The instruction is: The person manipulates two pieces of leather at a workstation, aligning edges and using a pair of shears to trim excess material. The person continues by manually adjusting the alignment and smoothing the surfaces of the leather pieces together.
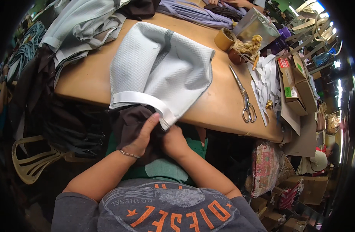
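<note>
A pale, textured fabric bag (162, 65) lies across the table's near edge, a white band (146, 97) running along its near end. Dark brown lining cloth (129, 120) hangs from that band over my lap. My left hand (140, 135) is closed on the brown lining, its thumb up against the band; its other fingers are hidden by the cloth. Beside it my right hand (174, 142) is closed at the band's right corner, fingers tucked under the fabric and mostly out of sight.
Metal scissors (244, 94) lie on the tan table (202, 112) to the right. Beyond are a tape roll (225, 38), white strips (267, 73) and cardboard boxes (293, 83). Similar fabric pieces (83, 25) are piled at far left, near a plastic chair (34, 160). Another person's hand (237, 3) shows at the back.
</note>
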Tool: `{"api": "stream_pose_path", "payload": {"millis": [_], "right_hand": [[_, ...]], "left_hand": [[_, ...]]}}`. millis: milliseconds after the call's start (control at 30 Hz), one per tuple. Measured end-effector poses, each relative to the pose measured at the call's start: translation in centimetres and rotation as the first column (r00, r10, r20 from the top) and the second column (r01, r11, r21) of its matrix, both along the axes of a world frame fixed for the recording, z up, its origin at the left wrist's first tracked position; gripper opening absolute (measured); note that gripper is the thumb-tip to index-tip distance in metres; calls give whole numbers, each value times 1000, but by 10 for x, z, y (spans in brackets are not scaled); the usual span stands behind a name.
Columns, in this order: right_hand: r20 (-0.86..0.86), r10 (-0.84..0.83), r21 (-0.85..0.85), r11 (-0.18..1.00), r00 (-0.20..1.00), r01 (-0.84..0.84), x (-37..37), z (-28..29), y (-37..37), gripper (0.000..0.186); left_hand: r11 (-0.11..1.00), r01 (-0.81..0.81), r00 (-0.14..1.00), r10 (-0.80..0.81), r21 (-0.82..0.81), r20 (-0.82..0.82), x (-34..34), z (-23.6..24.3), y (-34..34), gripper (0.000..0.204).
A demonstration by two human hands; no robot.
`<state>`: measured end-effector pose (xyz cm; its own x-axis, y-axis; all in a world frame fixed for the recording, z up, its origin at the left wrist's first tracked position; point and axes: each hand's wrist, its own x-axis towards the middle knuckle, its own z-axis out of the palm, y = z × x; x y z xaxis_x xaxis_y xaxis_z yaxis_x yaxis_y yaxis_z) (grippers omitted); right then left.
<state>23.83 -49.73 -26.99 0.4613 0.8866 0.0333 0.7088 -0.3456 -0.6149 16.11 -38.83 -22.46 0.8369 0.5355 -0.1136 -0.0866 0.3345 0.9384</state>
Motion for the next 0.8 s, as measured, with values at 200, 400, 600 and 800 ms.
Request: {"api": "stream_pose_path", "payload": {"millis": [200,400,600,800], "right_hand": [[-622,-51,344,879,782,331,-11,4,-9,42],[-67,-108,333,935,992,125,-2,19,3,38],[-240,-66,311,940,969,141,-6,29,1,46],[-275,66,244,970,959,3,4,30,-5,51]], "left_hand": [[620,80,984,73,-780,160,6,12,-4,30],[534,164,986,-58,-830,158,-7,14,-2,38],[521,411,912,-255,-749,323,-5,-2,10,51],[372,359,932,-99,-856,347,-9,10,-11,57]]}}
